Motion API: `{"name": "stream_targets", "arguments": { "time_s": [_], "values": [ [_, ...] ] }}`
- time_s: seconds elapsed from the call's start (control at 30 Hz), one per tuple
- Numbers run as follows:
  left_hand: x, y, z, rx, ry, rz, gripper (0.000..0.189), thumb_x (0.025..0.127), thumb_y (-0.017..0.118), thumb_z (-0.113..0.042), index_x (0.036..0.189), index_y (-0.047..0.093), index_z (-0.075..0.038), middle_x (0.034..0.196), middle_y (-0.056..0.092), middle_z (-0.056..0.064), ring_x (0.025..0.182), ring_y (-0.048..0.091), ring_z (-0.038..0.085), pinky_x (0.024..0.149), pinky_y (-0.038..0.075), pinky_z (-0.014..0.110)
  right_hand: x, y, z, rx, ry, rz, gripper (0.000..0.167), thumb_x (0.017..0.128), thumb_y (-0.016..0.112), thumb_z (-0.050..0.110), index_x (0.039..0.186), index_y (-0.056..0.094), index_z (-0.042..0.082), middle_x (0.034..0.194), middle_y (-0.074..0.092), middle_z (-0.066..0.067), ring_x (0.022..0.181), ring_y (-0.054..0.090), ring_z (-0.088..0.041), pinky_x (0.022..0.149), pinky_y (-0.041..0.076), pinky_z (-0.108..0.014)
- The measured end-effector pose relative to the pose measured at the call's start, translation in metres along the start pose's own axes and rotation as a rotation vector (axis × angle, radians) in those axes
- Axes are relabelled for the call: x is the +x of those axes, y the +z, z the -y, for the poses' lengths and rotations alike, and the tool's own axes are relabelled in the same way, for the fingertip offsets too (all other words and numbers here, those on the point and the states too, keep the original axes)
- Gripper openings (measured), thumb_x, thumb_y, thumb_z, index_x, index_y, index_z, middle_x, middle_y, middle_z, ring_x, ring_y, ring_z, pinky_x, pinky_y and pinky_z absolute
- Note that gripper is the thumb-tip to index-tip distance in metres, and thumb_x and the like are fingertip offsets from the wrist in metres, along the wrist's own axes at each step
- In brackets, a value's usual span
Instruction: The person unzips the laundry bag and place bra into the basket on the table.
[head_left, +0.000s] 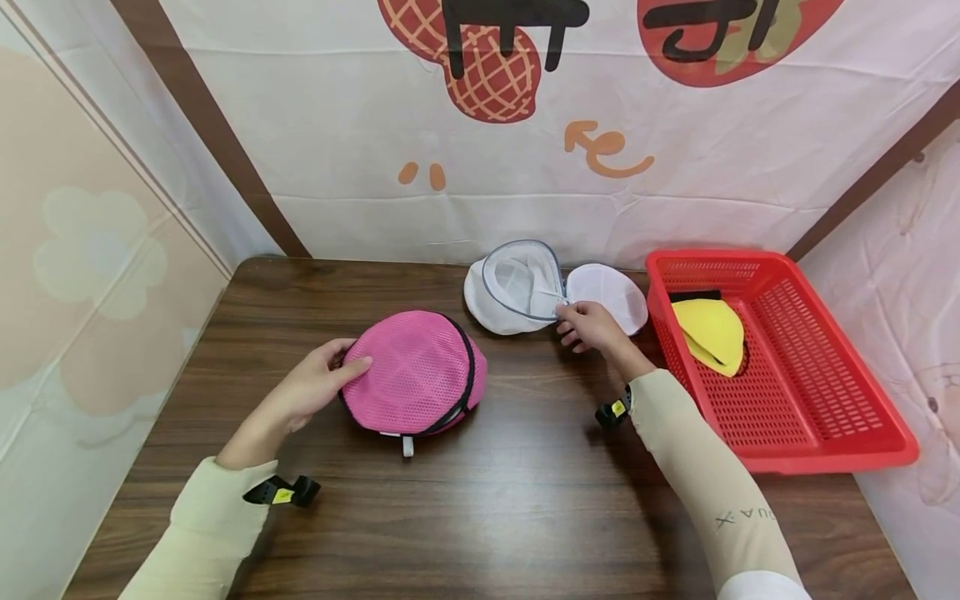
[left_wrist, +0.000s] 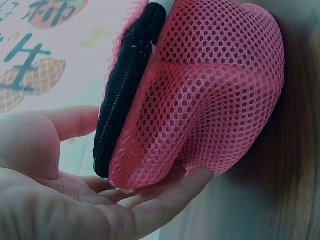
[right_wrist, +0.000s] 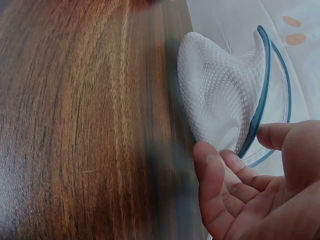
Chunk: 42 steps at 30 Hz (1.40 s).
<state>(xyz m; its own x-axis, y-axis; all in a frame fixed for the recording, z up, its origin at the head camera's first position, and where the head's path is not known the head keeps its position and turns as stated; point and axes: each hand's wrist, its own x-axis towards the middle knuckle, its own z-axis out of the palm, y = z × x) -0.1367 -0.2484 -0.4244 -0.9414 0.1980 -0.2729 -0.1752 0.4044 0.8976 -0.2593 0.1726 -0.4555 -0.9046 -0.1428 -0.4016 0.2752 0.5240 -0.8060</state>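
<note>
On bench point(head_left: 525, 508), left of centre: pink mesh bag point(head_left: 408, 375), left hand point(head_left: 313, 385) gripping its edge. Near back, right hand point(head_left: 596, 327) pinches zip rim of open white mesh bag point(head_left: 483, 302). Red basket point(head_left: 832, 461) at right, yellow item point(head_left: 708, 332) inside.

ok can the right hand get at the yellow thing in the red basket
Likely yes: nothing covers the yellow thing in the red basket, though the right hand pinches the white bag.

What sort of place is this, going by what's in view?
Probably a makeshift recording setup: a dark brown wood-grain table in front of a white fabric backdrop printed with red shapes, and black strap-on devices with yellow labels at both wrists.
</note>
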Motion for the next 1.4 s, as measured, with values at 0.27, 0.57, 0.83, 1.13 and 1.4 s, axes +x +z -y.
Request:
{"name": "stream_targets", "arguments": {
  "time_s": [0.27, 0.57, 0.83, 1.13, 1.4],
  "values": [
    [0.003, 0.024, -0.011, 0.053, 0.021, 0.029, 0.059, 0.105, 0.059, -0.028, 0.145, 0.04, 0.01, 0.135, 0.053, 0.026, 0.118, 0.053, 0.031, 0.09, 0.05, 0.023, 0.0, -0.002, -0.001, -0.006, -0.005, 0.002, 0.048, 0.107, 0.051, 0.039, 0.124, 0.058, -0.005, 0.114, 0.068, -0.023, 0.081, 0.068, -0.02, 0.065, 0.06, -0.027],
    [0.009, 0.057, -0.021, 0.052, 0.054, 0.061, 0.053, 0.104, 0.061, -0.026, 0.142, 0.045, 0.008, 0.126, 0.06, 0.022, 0.11, 0.06, 0.027, 0.09, 0.053, 0.03, 0.0, -0.002, -0.002, -0.009, -0.01, 0.004, 0.049, 0.106, 0.051, 0.04, 0.123, 0.058, -0.006, 0.112, 0.068, -0.022, 0.079, 0.068, -0.019, 0.064, 0.06, -0.027],
    [0.013, 0.081, -0.028, 0.046, 0.071, 0.077, 0.048, 0.103, 0.062, -0.024, 0.137, 0.049, 0.008, 0.122, 0.062, 0.02, 0.107, 0.062, 0.025, 0.091, 0.054, 0.034, -0.001, -0.002, -0.002, 0.001, 0.002, 0.005, 0.05, 0.106, 0.051, 0.041, 0.124, 0.059, -0.006, 0.114, 0.068, -0.022, 0.085, 0.07, -0.022, 0.064, 0.06, -0.028],
    [0.014, 0.086, -0.029, 0.039, 0.08, 0.08, 0.047, 0.103, 0.063, -0.023, 0.136, 0.05, 0.008, 0.119, 0.064, 0.019, 0.104, 0.063, 0.024, 0.09, 0.054, 0.033, -0.003, -0.003, -0.003, -0.014, 0.006, 0.001, 0.05, 0.107, 0.05, 0.041, 0.124, 0.059, -0.005, 0.115, 0.068, -0.021, 0.087, 0.069, -0.023, 0.066, 0.06, -0.028],
    [0.009, 0.083, -0.028, 0.077, 0.048, 0.057, 0.053, 0.104, 0.061, -0.03, 0.138, 0.049, 0.008, 0.128, 0.06, 0.023, 0.117, 0.06, 0.031, 0.101, 0.052, 0.043, -0.014, -0.003, -0.002, -0.018, -0.01, -0.036, 0.049, 0.107, 0.05, 0.038, 0.124, 0.056, -0.008, 0.112, 0.069, -0.022, 0.083, 0.071, -0.021, 0.06, 0.059, -0.028]
  ]
}}
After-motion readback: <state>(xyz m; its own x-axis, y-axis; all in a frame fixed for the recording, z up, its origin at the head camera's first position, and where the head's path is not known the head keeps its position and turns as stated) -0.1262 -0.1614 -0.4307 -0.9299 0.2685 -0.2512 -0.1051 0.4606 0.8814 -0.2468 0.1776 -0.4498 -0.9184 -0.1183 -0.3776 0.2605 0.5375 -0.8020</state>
